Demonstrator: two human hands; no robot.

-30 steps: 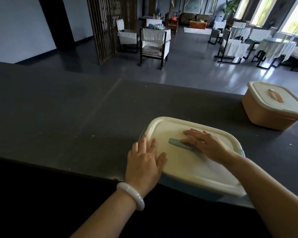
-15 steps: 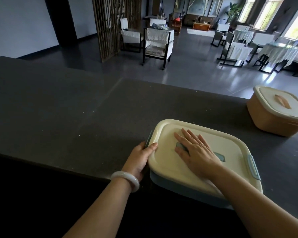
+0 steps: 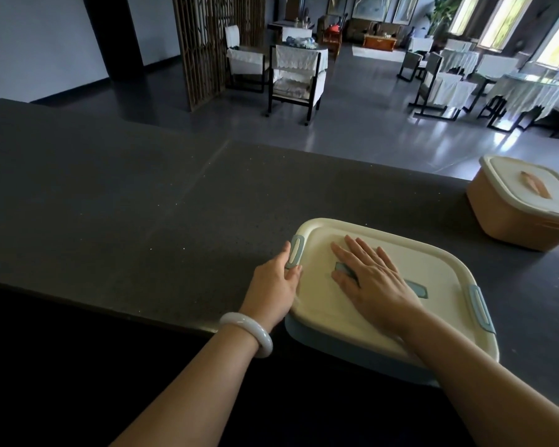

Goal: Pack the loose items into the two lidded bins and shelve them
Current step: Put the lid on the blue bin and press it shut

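The blue bin (image 3: 320, 306) lies beneath right grip (image 3: 373, 279), touching left grip (image 3: 273, 285).

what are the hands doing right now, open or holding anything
Left hand: open, fingers against the left latch.
Right hand: open, flat on the bin lid.

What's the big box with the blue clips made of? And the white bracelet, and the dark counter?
Box: likely plastic, with a smooth matte cream lid, moulded rounded edges and blue clips. Bracelet: glossy milky white, perhaps jade or glass; the look alone cannot settle it. Counter: dark, with tiny pale specks and a seam, probably stone or a stone-like composite.
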